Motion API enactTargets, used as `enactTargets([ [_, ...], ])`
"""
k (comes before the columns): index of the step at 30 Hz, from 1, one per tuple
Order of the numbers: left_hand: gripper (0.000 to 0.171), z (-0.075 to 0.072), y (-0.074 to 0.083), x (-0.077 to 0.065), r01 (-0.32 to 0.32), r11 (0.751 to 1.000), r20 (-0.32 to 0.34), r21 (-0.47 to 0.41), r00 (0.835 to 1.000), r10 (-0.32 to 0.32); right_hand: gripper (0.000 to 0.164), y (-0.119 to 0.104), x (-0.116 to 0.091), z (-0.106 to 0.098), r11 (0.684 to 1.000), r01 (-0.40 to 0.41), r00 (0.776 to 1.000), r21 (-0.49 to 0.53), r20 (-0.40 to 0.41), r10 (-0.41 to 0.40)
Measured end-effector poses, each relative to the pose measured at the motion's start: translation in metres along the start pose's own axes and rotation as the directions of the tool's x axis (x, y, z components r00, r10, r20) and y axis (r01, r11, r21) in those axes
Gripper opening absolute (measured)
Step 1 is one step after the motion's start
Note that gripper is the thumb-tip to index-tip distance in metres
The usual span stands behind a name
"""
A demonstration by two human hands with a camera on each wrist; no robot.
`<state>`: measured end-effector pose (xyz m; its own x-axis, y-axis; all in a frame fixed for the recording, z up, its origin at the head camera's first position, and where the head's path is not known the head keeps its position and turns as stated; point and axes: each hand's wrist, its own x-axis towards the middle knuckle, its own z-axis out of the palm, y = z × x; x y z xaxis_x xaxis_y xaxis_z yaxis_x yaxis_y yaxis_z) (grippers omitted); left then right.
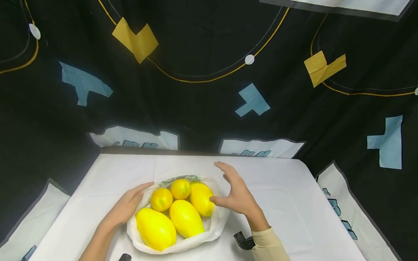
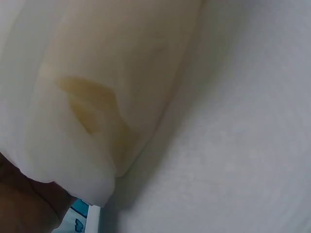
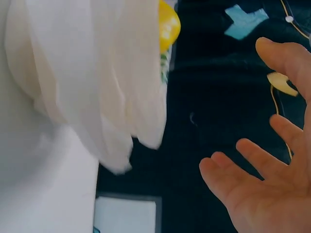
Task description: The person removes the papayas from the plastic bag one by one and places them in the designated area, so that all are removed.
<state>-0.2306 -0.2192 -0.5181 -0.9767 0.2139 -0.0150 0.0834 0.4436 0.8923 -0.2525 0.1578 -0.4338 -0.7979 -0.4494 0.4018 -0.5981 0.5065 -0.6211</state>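
A black curtain [image 1: 202,116] with blue shapes [image 1: 85,81] and yellow shapes [image 1: 135,41] hangs behind the white-covered table [image 1: 287,203], whose surface looks flat. On its near part sits the white cloth bag [image 1: 197,241], mouth open upward; it should be soft and limp, likely sagging under its load, so better held by opposite sides of the rim. The right hand [image 1: 237,192] is spread, holding nothing, near the right rim; the left hand [image 1: 128,204] has fingers extended along the left rim, contact unclear. Inside, three large yellow fruits [image 1: 156,229] look firm, glossy, perhaps slippery, best cupped round the middle; two smaller round fruits [image 1: 161,199] suit fingertips
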Motion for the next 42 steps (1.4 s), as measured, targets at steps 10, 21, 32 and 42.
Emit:
enactTargets([
  [10, 0.049, 0.0, -0.002, 0.0, 0.001, 0.998, -0.018, 0.062, 1.0, 0.001, 0.076, -0.002, 0.003, 0.034, 1.0, -0.015, 0.992, 0.018, 0.129, 0.012],
  [21, 0.049, 0.0, -0.002, 0.001, 0.012, 0.998, 0.003, 0.065, 1.0, -0.012, 0.071, 0.006, -0.002, 0.054, 0.993, -0.088, 0.979, -0.08, 0.179, 0.101],
  [32, 0.05, 0.003, 0.0, 0.0, 0.008, 0.995, -0.018, 0.104, 1.0, -0.007, 0.062, 0.014, 0.0, 0.063, 0.985, -0.085, 0.974, -0.148, 0.195, 0.113],
  [42, 0.051, 0.001, 0.0, -0.001, 0.03, 0.994, -0.017, 0.107, 0.999, -0.029, 0.064, 0.003, -0.001, 0.065, 0.974, -0.097, 0.978, -0.202, 0.163, 0.131],
])
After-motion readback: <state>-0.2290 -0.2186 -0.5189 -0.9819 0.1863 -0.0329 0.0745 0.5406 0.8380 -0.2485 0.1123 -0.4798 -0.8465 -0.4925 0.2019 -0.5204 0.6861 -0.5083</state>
